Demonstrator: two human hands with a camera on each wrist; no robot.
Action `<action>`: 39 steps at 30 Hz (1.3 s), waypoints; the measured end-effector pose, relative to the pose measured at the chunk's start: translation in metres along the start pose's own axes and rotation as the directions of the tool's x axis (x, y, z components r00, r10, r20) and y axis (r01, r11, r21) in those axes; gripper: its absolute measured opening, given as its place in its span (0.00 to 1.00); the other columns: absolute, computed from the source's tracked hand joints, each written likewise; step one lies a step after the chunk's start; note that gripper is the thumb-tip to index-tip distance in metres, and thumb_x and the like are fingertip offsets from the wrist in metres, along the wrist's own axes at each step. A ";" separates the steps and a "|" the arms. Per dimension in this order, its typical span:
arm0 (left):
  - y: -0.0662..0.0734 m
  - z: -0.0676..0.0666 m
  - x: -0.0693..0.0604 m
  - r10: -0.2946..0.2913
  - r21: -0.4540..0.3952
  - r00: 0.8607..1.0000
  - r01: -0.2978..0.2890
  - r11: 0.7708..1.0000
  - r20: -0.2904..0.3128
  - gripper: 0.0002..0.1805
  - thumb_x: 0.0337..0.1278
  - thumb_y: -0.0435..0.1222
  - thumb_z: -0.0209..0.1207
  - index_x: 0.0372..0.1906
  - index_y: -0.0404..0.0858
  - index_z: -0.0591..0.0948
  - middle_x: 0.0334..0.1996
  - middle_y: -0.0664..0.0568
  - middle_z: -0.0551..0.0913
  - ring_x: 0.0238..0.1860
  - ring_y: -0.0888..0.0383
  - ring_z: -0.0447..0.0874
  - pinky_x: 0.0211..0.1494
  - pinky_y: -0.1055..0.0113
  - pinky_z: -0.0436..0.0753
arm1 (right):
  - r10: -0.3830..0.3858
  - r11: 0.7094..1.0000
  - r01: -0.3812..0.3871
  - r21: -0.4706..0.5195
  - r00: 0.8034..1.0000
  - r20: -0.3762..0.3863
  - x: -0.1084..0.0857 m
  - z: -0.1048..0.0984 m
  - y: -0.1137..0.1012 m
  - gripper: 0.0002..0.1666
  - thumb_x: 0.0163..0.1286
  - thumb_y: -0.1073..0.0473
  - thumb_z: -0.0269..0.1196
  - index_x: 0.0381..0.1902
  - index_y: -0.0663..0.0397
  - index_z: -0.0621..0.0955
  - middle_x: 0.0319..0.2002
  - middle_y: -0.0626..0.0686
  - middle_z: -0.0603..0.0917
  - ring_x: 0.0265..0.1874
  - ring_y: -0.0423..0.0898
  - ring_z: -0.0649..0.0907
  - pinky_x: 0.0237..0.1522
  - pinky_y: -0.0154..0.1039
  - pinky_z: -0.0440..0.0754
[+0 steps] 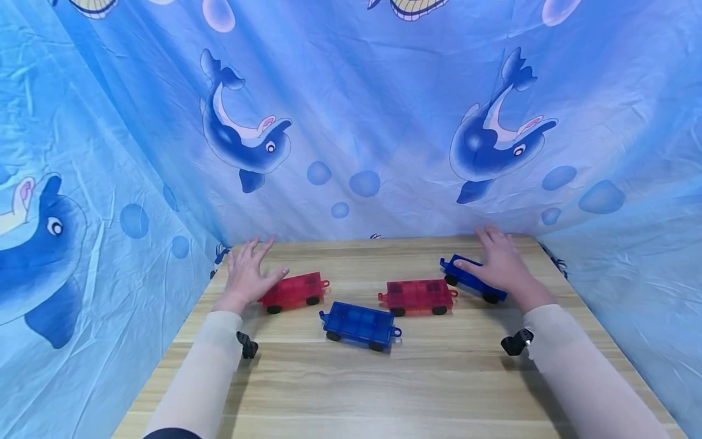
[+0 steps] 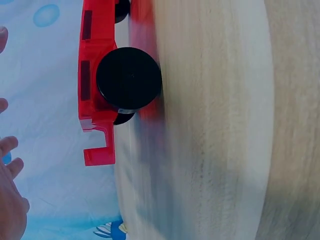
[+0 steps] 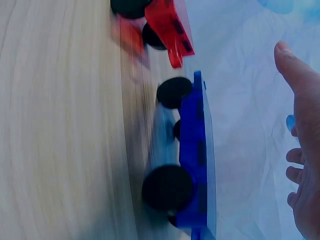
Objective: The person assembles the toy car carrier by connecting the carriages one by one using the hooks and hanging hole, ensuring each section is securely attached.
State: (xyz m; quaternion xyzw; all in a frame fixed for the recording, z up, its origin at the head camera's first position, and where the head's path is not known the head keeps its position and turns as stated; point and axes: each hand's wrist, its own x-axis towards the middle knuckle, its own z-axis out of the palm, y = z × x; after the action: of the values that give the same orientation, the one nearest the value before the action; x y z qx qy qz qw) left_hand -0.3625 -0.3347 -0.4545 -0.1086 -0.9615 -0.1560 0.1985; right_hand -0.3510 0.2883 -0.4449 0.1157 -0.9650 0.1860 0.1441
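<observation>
- Left red wagon (image 1: 294,289): it sits on the surface (image 1: 351,384) left of the middle of the head frame, its long axis tilting gently from lower left to upper right, with a ring at its right end.
- My left hand (image 1: 247,274) hovers by its left end, fingers spread and gripping nothing. The thumb overlaps the wagon's edge in the head frame, but the left wrist view shows the hand apart from it.
- Right blue wagon (image 1: 473,280): right of the middle of the frame, slanting from upper left to lower right, hook at the upper-left end.
- My right hand (image 1: 501,262) partly hides it, fingers stretched and holding nothing; the right wrist view shows a gap between thumb and wagon.
- Between them lie the right red wagon (image 1: 419,294), nearly level across the frame, its ring near the blue hook but apart from it, and the front blue wagon (image 1: 362,322), lower at the centre and tilted slightly down to the right.
- The relation that I judge matters most: each outer wagon lies inward of and below my fingertips in the head frame, lengthwise across it. My left hand is nearer the left red wagon, my right hand nearer the right blue one.
</observation>
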 end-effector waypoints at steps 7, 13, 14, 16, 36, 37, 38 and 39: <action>0.002 0.003 -0.003 -0.008 -0.048 1.000 0.009 0.999 0.031 0.53 0.59 0.72 0.61 0.84 0.57 0.58 0.83 0.40 0.52 0.80 0.31 0.48 0.77 0.33 0.26 | -0.032 0.999 0.032 0.029 0.999 0.003 -0.002 0.010 -0.015 0.67 0.65 0.21 0.63 0.83 0.62 0.57 0.80 0.70 0.55 0.79 0.70 0.53 0.76 0.71 0.44; 0.007 0.005 -0.005 0.016 -0.091 1.000 -0.015 0.996 0.006 0.51 0.59 0.68 0.65 0.83 0.55 0.62 0.82 0.40 0.55 0.79 0.31 0.51 0.78 0.31 0.31 | -0.052 0.998 0.052 0.035 0.999 0.003 -0.002 0.019 -0.032 0.65 0.66 0.26 0.67 0.84 0.60 0.56 0.81 0.68 0.56 0.79 0.69 0.54 0.76 0.71 0.48; 0.008 0.005 -0.005 0.018 -0.098 1.000 -0.018 0.995 0.001 0.51 0.58 0.67 0.66 0.83 0.55 0.62 0.82 0.40 0.56 0.79 0.31 0.51 0.78 0.31 0.32 | -0.053 0.998 0.053 0.040 0.999 0.002 -0.002 0.020 -0.035 0.65 0.66 0.27 0.67 0.83 0.60 0.56 0.81 0.68 0.56 0.79 0.68 0.54 0.76 0.71 0.48; 0.011 0.007 -0.006 0.025 -0.107 1.000 -0.026 0.994 -0.006 0.50 0.58 0.64 0.69 0.82 0.53 0.64 0.81 0.41 0.57 0.79 0.32 0.51 0.78 0.31 0.33 | -0.055 0.997 0.055 0.053 0.998 0.002 -0.003 0.023 -0.041 0.64 0.66 0.27 0.68 0.83 0.60 0.56 0.81 0.66 0.55 0.80 0.68 0.54 0.76 0.70 0.48; 0.034 0.020 -0.011 0.038 -0.207 0.999 -0.038 0.978 -0.001 0.47 0.59 0.61 0.71 0.80 0.54 0.68 0.79 0.44 0.61 0.77 0.34 0.55 0.76 0.28 0.48 | -0.105 0.981 0.099 0.164 0.994 0.025 -0.012 0.054 -0.094 0.63 0.64 0.24 0.67 0.84 0.50 0.58 0.82 0.60 0.57 0.79 0.68 0.58 0.71 0.74 0.60; 0.035 0.021 -0.011 0.036 -0.220 0.999 -0.034 0.975 0.006 0.46 0.58 0.61 0.71 0.80 0.54 0.68 0.79 0.44 0.61 0.77 0.34 0.55 0.75 0.28 0.52 | -0.103 0.982 0.097 0.163 0.994 0.030 -0.012 0.056 -0.097 0.63 0.64 0.23 0.66 0.84 0.49 0.58 0.82 0.60 0.57 0.79 0.68 0.58 0.71 0.73 0.60; 0.035 0.022 -0.011 0.036 -0.231 0.999 -0.032 0.973 0.015 0.46 0.59 0.61 0.71 0.80 0.54 0.68 0.79 0.43 0.61 0.77 0.33 0.55 0.73 0.27 0.55 | -0.105 0.981 0.098 0.167 0.994 0.034 -0.013 0.058 -0.099 0.63 0.63 0.23 0.66 0.84 0.49 0.58 0.82 0.59 0.57 0.79 0.68 0.58 0.72 0.73 0.60; 0.036 0.023 -0.012 0.033 -0.237 0.999 -0.027 0.971 0.024 0.46 0.59 0.61 0.71 0.80 0.54 0.68 0.79 0.43 0.61 0.77 0.33 0.55 0.72 0.27 0.58 | -0.107 0.981 0.099 0.164 0.994 0.036 -0.013 0.061 -0.102 0.64 0.63 0.21 0.65 0.85 0.48 0.58 0.82 0.59 0.58 0.79 0.67 0.59 0.72 0.73 0.60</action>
State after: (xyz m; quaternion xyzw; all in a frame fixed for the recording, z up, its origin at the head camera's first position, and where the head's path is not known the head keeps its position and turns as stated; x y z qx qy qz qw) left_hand -0.3499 -0.2956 -0.4699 -0.1481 -0.9369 -0.2651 0.1733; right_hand -0.3251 0.1747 -0.4699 0.1810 -0.9424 0.2533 0.1220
